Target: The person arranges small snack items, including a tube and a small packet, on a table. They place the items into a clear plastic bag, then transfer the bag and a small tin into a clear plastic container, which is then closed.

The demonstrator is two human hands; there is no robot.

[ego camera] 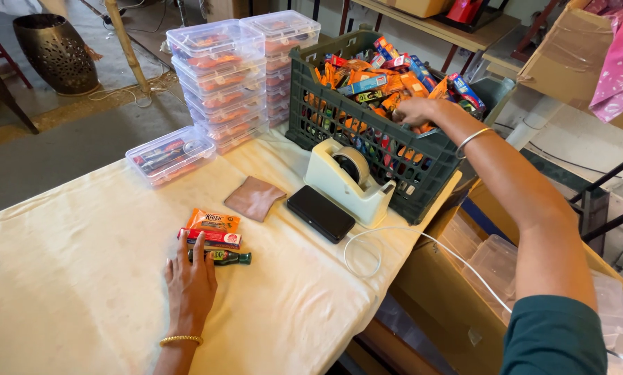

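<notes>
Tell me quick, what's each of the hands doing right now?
Left hand: open, flat on the table, fingertips touching the small green bottle.
Right hand: reaching into the crate of packets; grip cannot be told.

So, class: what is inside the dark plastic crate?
The crate is heaped with small orange, blue and red packets. The right hand reaches into the heap, hiding the packets beneath it; the lower layers show only partly through the lattice.

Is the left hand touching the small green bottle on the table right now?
Touching. The head view shows the left hand flat on the table, its fingers lying across the small green bottle with no gap visible.
</notes>
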